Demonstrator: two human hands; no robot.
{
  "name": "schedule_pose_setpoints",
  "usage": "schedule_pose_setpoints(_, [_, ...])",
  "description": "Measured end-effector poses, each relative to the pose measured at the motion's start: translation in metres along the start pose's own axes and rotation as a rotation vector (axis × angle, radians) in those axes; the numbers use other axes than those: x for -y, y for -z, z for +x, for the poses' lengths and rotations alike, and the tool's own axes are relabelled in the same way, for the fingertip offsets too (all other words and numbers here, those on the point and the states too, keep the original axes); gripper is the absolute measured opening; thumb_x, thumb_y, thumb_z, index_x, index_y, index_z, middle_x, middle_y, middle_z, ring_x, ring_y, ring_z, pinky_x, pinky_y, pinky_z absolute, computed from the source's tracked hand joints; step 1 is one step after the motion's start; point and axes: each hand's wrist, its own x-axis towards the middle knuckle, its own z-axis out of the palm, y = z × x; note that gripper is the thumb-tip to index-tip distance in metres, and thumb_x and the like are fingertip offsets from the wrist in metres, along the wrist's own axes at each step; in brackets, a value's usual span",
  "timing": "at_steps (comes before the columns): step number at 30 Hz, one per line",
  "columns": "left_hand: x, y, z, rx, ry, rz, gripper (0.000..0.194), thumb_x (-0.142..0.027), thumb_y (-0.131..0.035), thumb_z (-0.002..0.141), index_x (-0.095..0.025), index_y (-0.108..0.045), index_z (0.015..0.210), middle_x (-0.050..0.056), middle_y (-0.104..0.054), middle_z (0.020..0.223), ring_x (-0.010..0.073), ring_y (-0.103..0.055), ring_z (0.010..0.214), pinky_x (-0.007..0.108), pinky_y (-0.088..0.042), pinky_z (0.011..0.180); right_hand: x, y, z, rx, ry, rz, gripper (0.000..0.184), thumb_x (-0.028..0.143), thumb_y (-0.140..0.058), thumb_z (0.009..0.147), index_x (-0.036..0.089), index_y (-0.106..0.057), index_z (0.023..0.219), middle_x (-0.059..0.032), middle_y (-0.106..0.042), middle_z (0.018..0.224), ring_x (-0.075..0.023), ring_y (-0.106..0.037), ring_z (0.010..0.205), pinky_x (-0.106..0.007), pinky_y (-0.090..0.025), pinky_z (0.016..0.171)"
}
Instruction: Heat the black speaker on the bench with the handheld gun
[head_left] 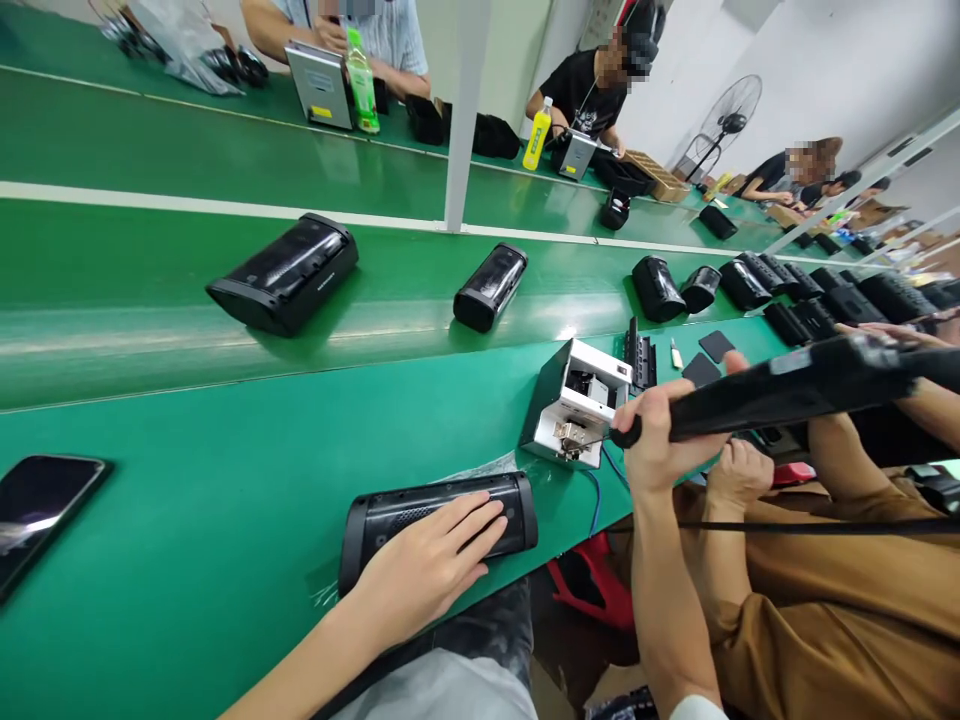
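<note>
Driver tip at the screw feeder.
Left hand [431, 560] lies flat on the speaker [439, 515]; right hand [656, 435] grips the driver [787, 385] (next: carry it near-left, squarely).

The left hand [431, 560] lies flat over the black speaker [439, 520], hiding the casing under its fingers [480, 530]. Beyond the right hand [660, 440] fingers, the black driver [795, 385] runs out past the right edge (its cable too). The phone [41, 510], well left of the fingers, is cut by the left edge.
</note>
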Motion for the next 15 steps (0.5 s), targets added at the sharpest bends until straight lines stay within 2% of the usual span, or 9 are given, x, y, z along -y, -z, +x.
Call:
schedule_pose_setpoints(2, [0.000,0.001,0.001,0.003,-0.007,0.001,0.039,-0.030,-0.059,0.106,-0.014,-0.064,0.142,0.009,-0.070,0.145,0.0286,-0.064,0.135,0.042,-0.055,0.114,-0.008,-0.003,-0.009,0.003,0.024,0.025,0.041,0.029,-0.073,0.094,0.026,-0.046,0.124,0.0117,-0.057,0.070,-0.0095,-0.050,0.040,-0.025,-0.049,0.043])
schedule_pose_setpoints(4, [-0.001,0.002,0.002,0.008,-0.010,0.002,0.039,-0.030,-0.059,0.106,-0.014,-0.065,0.141,0.008,-0.071,0.145,0.0283,-0.064,0.135,0.042,-0.054,0.115,-0.007,-0.002,-0.017,0.019,-0.010,0.027,0.042,0.029,-0.073,0.094,0.026,-0.045,0.125,0.0127,-0.055,0.067,-0.0097,-0.050,0.040,-0.025,-0.050,0.044])
schedule_pose_setpoints(7, [-0.001,0.001,0.002,0.024,-0.007,-0.010,0.040,-0.032,-0.061,0.106,-0.014,-0.064,0.142,0.007,-0.070,0.147,0.0281,-0.063,0.136,0.041,-0.052,0.116,0.004,0.005,-0.027,0.051,-0.103,0.003,0.031,0.037,-0.075,0.093,0.024,-0.049,0.103,0.0115,-0.052,0.062,-0.0100,-0.050,0.041,-0.026,-0.050,0.047])
schedule_pose_setpoints(10, [-0.001,-0.001,0.001,0.045,-0.004,-0.030,0.042,-0.033,-0.063,0.105,-0.014,-0.063,0.143,0.008,-0.068,0.149,0.0280,-0.062,0.138,0.040,-0.050,0.118,0.020,0.012,-0.029,0.139,-0.172,-0.002,0.032,0.037,-0.073,0.095,0.021,-0.049,0.081,0.0083,-0.051,0.056,-0.0101,-0.049,0.041,-0.026,-0.047,0.046])
schedule_pose_setpoints(13, [-0.001,-0.002,0.000,0.053,0.001,-0.035,0.044,-0.033,-0.065,0.104,-0.014,-0.062,0.143,0.009,-0.067,0.150,0.0286,-0.061,0.140,0.041,-0.049,0.119,0.031,0.013,-0.021,0.174,-0.114,0.039,0.032,0.031,-0.069,0.095,0.020,-0.050,0.072,0.0070,-0.049,0.052,-0.0106,-0.048,0.040,-0.026,-0.043,0.044])
schedule_pose_setpoints(15, [-0.001,-0.002,0.000,0.044,-0.003,-0.034,0.044,-0.033,-0.066,0.103,-0.014,-0.062,0.143,0.009,-0.068,0.149,0.0285,-0.061,0.140,0.041,-0.049,0.119,0.030,0.009,-0.012,0.113,-0.023,0.029,0.032,0.029,-0.068,0.094,0.020,-0.049,0.070,0.0068,-0.048,0.051,-0.0113,-0.048,0.040,-0.027,-0.044,0.043])
